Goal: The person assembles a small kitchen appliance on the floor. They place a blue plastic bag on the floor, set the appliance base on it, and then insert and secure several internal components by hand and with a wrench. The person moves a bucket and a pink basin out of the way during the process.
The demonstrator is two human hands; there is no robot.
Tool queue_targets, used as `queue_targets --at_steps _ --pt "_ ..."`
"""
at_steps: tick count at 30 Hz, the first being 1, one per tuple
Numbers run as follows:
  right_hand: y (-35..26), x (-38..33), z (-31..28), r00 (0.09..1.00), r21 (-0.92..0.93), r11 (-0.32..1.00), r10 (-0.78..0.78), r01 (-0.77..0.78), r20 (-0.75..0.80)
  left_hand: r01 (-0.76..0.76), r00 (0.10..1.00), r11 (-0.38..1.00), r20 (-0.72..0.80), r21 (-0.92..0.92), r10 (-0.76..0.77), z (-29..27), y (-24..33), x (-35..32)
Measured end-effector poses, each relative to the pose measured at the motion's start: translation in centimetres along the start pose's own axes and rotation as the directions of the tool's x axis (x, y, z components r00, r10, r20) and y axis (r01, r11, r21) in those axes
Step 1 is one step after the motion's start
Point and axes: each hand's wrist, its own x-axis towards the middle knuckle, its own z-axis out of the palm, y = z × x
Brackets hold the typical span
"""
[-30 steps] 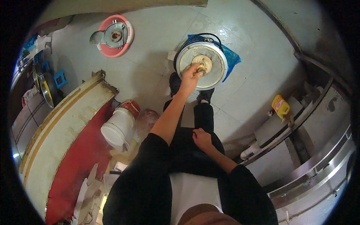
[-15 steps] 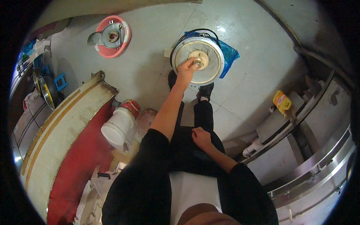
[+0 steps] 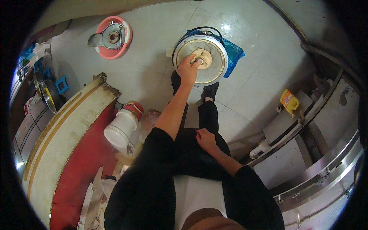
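A round machine (image 3: pixel 212 73) with a metal rim, a cloudy grey-beige top and a pale central disc (image 3: pixel 207 56) stands in front of my feet. A small metal nut or shaft end (image 3: pixel 200 61) sticks up from the disc's middle. My left hand (image 3: pixel 188 72) reaches over the machine, thumb and fingers pinched about the nut from its left side. Its fingertips partly hide the disc's edge. My right hand (image 3: pixel 207 140) rests on my right thigh, fingers curled in, with nothing seen in it. A black hose (image 3: pixel 207 28) curves around the machine's far side.
Blue plastic sheeting (image 3: pixel 234 57) lies under the machine. At the far left, a pink basin (image 3: pixel 128 40) holds a round metal part (image 3: pixel 112 36). White buckets (image 3: pixel 117 134) stand by a red-sided counter (image 3: pixel 76 172). To the right are a yellow jug (image 3: pixel 290 101) and a ledge.
My left hand has shifted slightly left and turned at the nut, leaving more of the nut showing. The view has moved a little; my right hand stays on my thigh.
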Motion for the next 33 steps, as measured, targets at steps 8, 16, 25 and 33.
queue_targets --at_steps 8,16,25,33 --pt "1.0 3.0 -2.9 0.793 0.75 0.349 0.485 -0.562 0.368 -0.447 0.886 0.873 -0.04 0.195 0.463 0.1 -0.2 -1.2" --pt "-4.2 10.9 -15.8 0.973 0.936 0.282 0.154 -0.212 0.174 -0.527 0.838 0.8 0.022 0.287 0.545 -0.7 0.7 -0.8" --pt "-7.2 22.1 -17.6 0.96 0.667 0.74 0.114 0.091 -0.257 -0.366 0.808 0.838 -0.309 0.404 0.501 -3.6 -0.2 1.0" --pt "-7.2 24.5 -16.3 0.832 0.091 0.971 -0.139 0.221 -0.536 -0.201 0.906 0.917 -0.291 0.344 0.307 -2.3 -2.9 2.0"
